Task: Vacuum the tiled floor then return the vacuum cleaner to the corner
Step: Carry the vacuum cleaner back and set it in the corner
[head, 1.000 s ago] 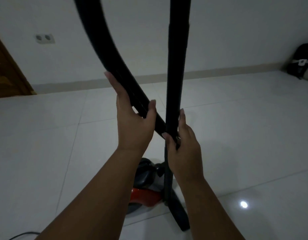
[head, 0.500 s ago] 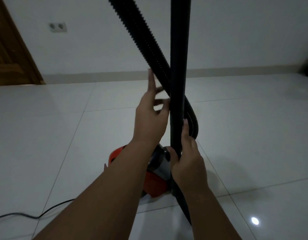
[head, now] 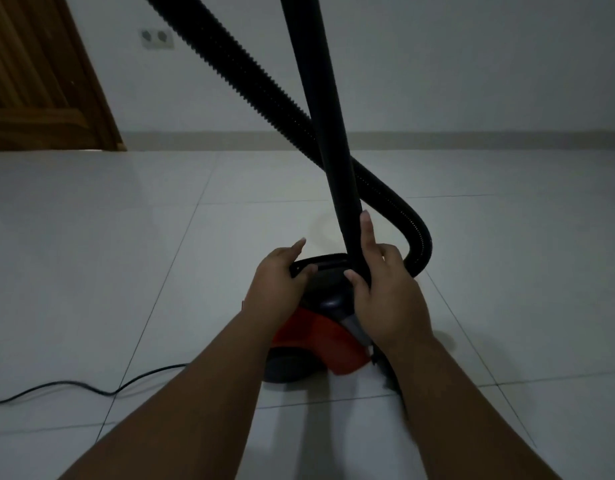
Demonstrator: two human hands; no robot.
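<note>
Right hand (head: 385,296) wrapped around the black wand (head: 328,140) low down, wand near upright. Left hand (head: 276,282) half-curled on the black carry handle (head: 321,263) of the red canister vacuum (head: 319,344) — on the tiled floor (head: 91,254), mid-room. Ribbed hose (head: 250,81) crosses behind wand; power cord (head: 91,388) trails left.

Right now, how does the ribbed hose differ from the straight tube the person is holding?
The ribbed hose has a ridged surface, while the straight tube is smooth. The hose runs down at a slant and bends in a loop near the floor; the tube stands nearly upright and unbent. The right hand grips the tube, while no hand touches the hose. The left hand rests on the vacuum's handle instead. Both are black and cross each other.
</note>
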